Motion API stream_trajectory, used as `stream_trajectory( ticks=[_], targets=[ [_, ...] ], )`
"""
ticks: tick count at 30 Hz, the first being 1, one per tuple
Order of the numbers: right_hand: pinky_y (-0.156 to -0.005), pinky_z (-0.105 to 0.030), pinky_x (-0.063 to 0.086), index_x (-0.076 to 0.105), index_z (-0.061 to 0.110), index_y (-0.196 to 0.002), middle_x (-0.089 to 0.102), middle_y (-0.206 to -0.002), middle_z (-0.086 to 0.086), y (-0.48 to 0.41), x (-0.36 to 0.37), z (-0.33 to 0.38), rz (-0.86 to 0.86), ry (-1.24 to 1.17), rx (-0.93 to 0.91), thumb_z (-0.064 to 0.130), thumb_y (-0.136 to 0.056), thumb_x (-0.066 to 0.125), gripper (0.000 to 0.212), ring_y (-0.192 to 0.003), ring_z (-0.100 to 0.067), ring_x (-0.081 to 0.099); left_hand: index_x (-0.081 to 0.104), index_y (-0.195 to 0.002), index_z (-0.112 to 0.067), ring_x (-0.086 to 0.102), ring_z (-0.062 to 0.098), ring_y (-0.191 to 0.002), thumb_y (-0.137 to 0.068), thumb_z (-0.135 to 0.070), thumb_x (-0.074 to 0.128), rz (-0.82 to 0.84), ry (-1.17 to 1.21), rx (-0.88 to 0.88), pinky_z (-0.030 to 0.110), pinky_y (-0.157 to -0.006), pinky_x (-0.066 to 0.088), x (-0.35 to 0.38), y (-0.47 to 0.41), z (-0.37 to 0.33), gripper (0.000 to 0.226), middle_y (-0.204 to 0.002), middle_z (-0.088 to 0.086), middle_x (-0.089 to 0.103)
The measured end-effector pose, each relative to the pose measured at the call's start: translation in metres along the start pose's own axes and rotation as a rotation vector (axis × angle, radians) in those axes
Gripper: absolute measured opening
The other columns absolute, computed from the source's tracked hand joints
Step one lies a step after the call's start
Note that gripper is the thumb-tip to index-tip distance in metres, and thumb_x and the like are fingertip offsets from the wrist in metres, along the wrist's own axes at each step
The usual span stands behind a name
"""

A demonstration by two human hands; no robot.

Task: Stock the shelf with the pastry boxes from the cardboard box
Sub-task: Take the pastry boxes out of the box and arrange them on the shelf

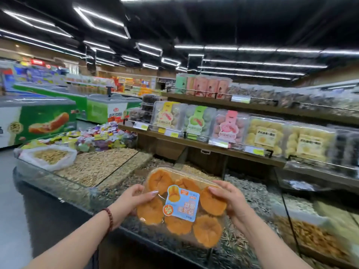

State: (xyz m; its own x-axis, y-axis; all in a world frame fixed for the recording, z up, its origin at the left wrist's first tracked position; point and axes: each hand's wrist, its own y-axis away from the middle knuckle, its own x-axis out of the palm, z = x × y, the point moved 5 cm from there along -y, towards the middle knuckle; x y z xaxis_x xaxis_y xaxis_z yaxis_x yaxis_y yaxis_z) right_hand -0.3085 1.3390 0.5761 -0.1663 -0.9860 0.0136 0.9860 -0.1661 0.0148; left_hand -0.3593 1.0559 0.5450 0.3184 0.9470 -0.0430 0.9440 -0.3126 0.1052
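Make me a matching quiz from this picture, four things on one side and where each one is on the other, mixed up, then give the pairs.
1. orange pastry box
2. green-label box
3. pink-label box
4. beaded bracelet

A. on the left wrist
B. shelf, right of the green-label box
C. gripped by left hand and right hand
D. shelf, right of the yellow-label box

Pairs: 1-C, 2-D, 3-B, 4-A

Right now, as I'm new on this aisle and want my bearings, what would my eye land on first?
The clear pastry box of orange pastries, gripped by the left hand and right hand at bottom centre, stands out first. Behind it on the right, a wooden shelf carries a row of pastel pastry packs. To its left lie open bins of seeds.
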Motion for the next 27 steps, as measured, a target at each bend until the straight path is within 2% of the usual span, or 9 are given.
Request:
stream_trajectory(
  ticks=[2, 5, 9, 12, 15, 17, 19, 23, 27],
  targets=[
    [-0.064, -0.029, 0.055, 0.063, 0.013, -0.109, 0.074, -0.092, -0.01, 0.025, -0.06, 0.017, -0.079, -0.014, -0.034, 0.044, -0.019, 0.092, 0.099, -0.077, -0.02, 0.069, 0.057, -0.112, -0.012, 0.072, 0.026, -0.086, -0.03, -0.059, 0.087, 0.08, 0.013, 0.054, 0.04, -0.074, 0.058, 0.061, -0.009, -0.022, 0.1, -0.098, 0.009, 0.074],
    [-0.061, -0.027, 0.056, 0.062, 0.009, -0.112, 0.075, -0.087, -0.008, 0.074, -0.16, 0.031, -0.225, -0.064, -0.066, 0.033, -0.041, 0.086, 0.078, -0.072, -0.017, 0.07, 0.057, -0.114, -0.007, 0.072, 0.024, -0.076, -0.036, -0.051, 0.09, 0.187, 0.061, 0.085, 0.031, -0.059, 0.058, 0.17, -0.016, -0.043, 0.095, -0.095, 0.013, 0.074],
    [-0.064, -0.028, 0.054, 0.063, 0.004, -0.113, 0.073, -0.092, -0.01, 0.154, -0.309, 0.042, -0.475, -0.091, -0.12, 0.03, -0.052, 0.085, 0.07, -0.074, -0.017, 0.068, 0.062, -0.108, -0.005, 0.07, 0.03, -0.084, -0.023, -0.058, 0.089, 0.37, 0.111, 0.096, 0.046, -0.08, 0.055, 0.344, -0.01, -0.063, 0.104, -0.096, 0.017, 0.073],
    [-0.072, -0.033, 0.049, 0.066, 0.003, -0.112, 0.073, -0.099, -0.012, 0.216, -0.407, 0.048, -0.617, -0.079, -0.141, 0.03, -0.052, 0.086, 0.069, -0.079, -0.02, 0.065, 0.066, -0.1, -0.011, 0.07, 0.025, -0.078, -0.016, -0.061, 0.088, 0.513, 0.144, 0.088, 0.038, -0.078, 0.055, 0.469, 0.004, -0.069, 0.101, -0.093, 0.013, 0.074],
    [-0.076, -0.041, 0.042, 0.067, 0.005, -0.109, 0.073, -0.1, -0.011, 0.266, -0.479, 0.051, -0.731, -0.085, -0.151, 0.04, -0.042, 0.085, 0.078, -0.084, -0.027, 0.062, 0.064, -0.109, -0.004, 0.068, 0.029, -0.086, -0.037, -0.051, 0.086, 0.589, 0.157, 0.048, 0.041, -0.079, 0.055, 0.562, 0.019, -0.074, 0.088, -0.101, 0.018, 0.072],
    [-0.078, -0.043, 0.044, 0.067, 0.005, -0.111, 0.073, -0.103, -0.013, 0.297, -0.524, 0.052, -0.797, -0.128, -0.158, 0.04, -0.04, 0.086, 0.08, -0.085, -0.028, 0.063, 0.062, -0.113, -0.001, 0.066, 0.034, -0.094, -0.05, -0.044, 0.079, 0.641, 0.146, 0.033, 0.047, -0.088, 0.051, 0.617, 0.031, -0.082, 0.078, -0.102, 0.019, 0.071],
    [-0.081, -0.045, 0.046, 0.067, 0.006, -0.111, 0.072, -0.105, -0.015, 0.325, -0.566, 0.053, -0.859, -0.134, -0.16, 0.041, -0.04, 0.086, 0.081, -0.086, -0.028, 0.063, 0.062, -0.111, -0.002, 0.068, 0.03, -0.087, -0.052, -0.045, 0.079, 0.72, 0.108, 0.03, 0.047, -0.088, 0.051, 0.672, 0.04, -0.089, 0.075, -0.097, 0.017, 0.073],
    [-0.082, -0.042, 0.053, 0.068, 0.006, -0.11, 0.073, -0.102, -0.014, 0.345, -0.626, 0.055, -0.9, -0.164, -0.17, 0.041, -0.042, 0.09, 0.08, -0.082, -0.027, 0.067, 0.065, -0.096, -0.007, 0.067, 0.02, -0.067, -0.053, -0.047, 0.077, 0.802, 0.038, 0.084, 0.031, -0.061, 0.057, 0.748, 0.036, -0.111, 0.06, -0.085, 0.011, 0.074],
    [-0.06, -0.03, 0.057, 0.068, 0.007, -0.107, 0.074, -0.098, -0.013, 0.334, -0.684, 0.07, -0.896, -0.138, -0.208, 0.039, -0.045, 0.086, 0.072, -0.073, -0.021, 0.069, 0.067, -0.085, -0.009, 0.064, 0.02, -0.065, -0.044, -0.053, 0.078, 0.825, 0.034, 0.14, 0.028, -0.06, 0.051, 0.809, 0.01, -0.127, 0.061, -0.08, 0.011, 0.073]
  ],
)
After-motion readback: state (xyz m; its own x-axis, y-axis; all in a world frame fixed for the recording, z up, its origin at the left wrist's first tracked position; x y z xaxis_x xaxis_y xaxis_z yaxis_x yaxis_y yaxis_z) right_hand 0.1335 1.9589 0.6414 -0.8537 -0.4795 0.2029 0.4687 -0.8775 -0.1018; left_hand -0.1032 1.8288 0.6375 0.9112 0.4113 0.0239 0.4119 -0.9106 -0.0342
